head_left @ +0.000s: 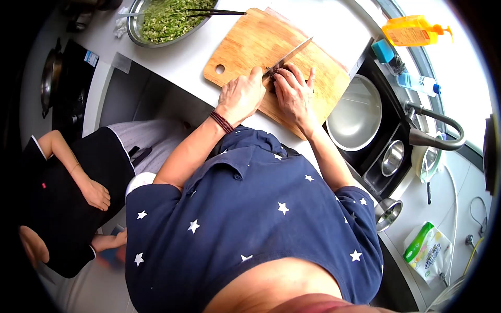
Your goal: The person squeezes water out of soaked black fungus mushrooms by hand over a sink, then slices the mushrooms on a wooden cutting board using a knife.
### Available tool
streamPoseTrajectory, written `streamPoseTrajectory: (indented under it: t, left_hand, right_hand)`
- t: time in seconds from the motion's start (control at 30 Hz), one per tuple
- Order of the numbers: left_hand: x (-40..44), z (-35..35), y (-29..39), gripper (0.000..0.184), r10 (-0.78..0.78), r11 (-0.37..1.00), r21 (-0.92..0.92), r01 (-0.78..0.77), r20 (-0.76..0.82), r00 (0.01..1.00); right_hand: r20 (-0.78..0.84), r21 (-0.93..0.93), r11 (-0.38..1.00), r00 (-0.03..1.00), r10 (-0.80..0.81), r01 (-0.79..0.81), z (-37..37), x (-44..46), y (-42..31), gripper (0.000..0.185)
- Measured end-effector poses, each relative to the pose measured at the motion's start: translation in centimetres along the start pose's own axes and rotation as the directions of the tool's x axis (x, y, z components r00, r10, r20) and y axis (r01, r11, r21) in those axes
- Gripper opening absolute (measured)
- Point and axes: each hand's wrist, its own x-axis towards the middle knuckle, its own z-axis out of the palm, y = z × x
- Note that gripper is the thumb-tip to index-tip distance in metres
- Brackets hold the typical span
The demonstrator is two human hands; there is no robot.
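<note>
My left hand (242,95), wearing a dark beaded bracelet, is closed round the handle of a kitchen knife (293,54). The blade points away to the upper right, low over the wooden cutting board (237,49). Curled fingers of my right hand (295,94) press a small dark piece of food (272,74) onto the board, right beside the blade. Most of that food is hidden under the fingers, so its kind is unclear.
A metal bowl of chopped greens (169,21) stands at the upper left with chopsticks (216,11) across its rim. Right of the board are a large bowl (356,112) in the sink and a faucet (436,136). Another person (78,172) is close on my left.
</note>
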Motion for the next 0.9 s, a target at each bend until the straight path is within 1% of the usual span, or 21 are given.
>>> streamPoseTrajectory:
  t: [0.1,0.2,0.23,0.33,0.37,0.47,0.5,0.6,0.63,0.77,0.87,0.9]
  left_hand:
    - [0.0,0.1,-0.1,0.022,0.007,1.0,-0.019,-0.007,-0.025,1.0]
    - [0.1,0.4,-0.7,0.022,0.008,0.997,-0.076,-0.012,-0.048,0.999]
    - [0.1,0.3,-0.6,0.022,0.004,0.997,-0.072,-0.007,-0.036,0.999]
    - [0.1,0.4,-0.5,0.022,0.008,0.998,-0.055,-0.011,-0.046,0.999]
    - [0.0,0.4,-0.6,0.022,0.014,0.998,-0.058,-0.017,-0.05,0.999]
    - [-0.1,0.5,-0.7,0.022,0.011,0.997,-0.069,-0.015,-0.053,0.999]
    - [-0.2,0.4,-0.5,0.022,0.0,0.997,-0.072,-0.003,-0.048,0.999]
    - [-0.2,0.5,-0.3,0.022,-0.008,0.998,-0.057,0.005,-0.057,0.998]
    - [-0.2,0.5,-0.3,0.022,-0.004,0.999,-0.048,0.001,-0.061,0.998]
    - [-0.2,0.7,-0.4,0.022,-0.002,0.999,-0.04,0.0,-0.065,0.998]
    - [-0.2,0.6,-0.5,0.022,0.007,0.999,-0.052,-0.011,-0.073,0.997]
    - [-0.2,0.7,-0.6,0.021,0.017,0.999,-0.04,-0.02,-0.076,0.997]
  right_hand:
    - [0.075,0.022,0.998,0.995,0.063,-0.064,-0.6,0.2,0.9,0.018]
    - [0.164,0.11,0.993,0.986,0.033,-0.052,-1.5,0.8,2.5,0.019]
    - [0.229,0.099,0.994,0.973,0.029,-0.053,-2.5,1.3,2.6,0.022]
    - [0.29,0.406,0.914,0.948,-0.128,-0.001,-1.6,1.9,5.4,0.026]
    - [0.206,0.409,0.909,0.963,-0.175,0.078,-1.3,1.8,5.7,0.024]
    - [0.135,0.525,0.851,0.987,-0.081,-0.002,-0.9,1.1,4.4,0.023]
    - [0.06,0.449,0.891,0.993,-0.102,0.065,-1.2,0.9,3.7,0.023]
    - [0.025,0.401,0.915,0.998,-0.056,0.041,-0.6,0.3,3.2,0.026]
    - [0.029,0.381,0.922,0.996,-0.083,0.066,-0.3,0.3,3.3,0.027]
    - [-0.028,0.407,0.913,0.998,0.055,-0.038,-0.4,0.4,1.6,0.024]
    - [-0.016,0.385,0.923,1.0,-0.004,0.01,0.0,0.3,1.7,0.023]
    - [-0.041,0.374,0.927,0.999,-0.017,0.031,-0.2,0.4,1.5,0.021]
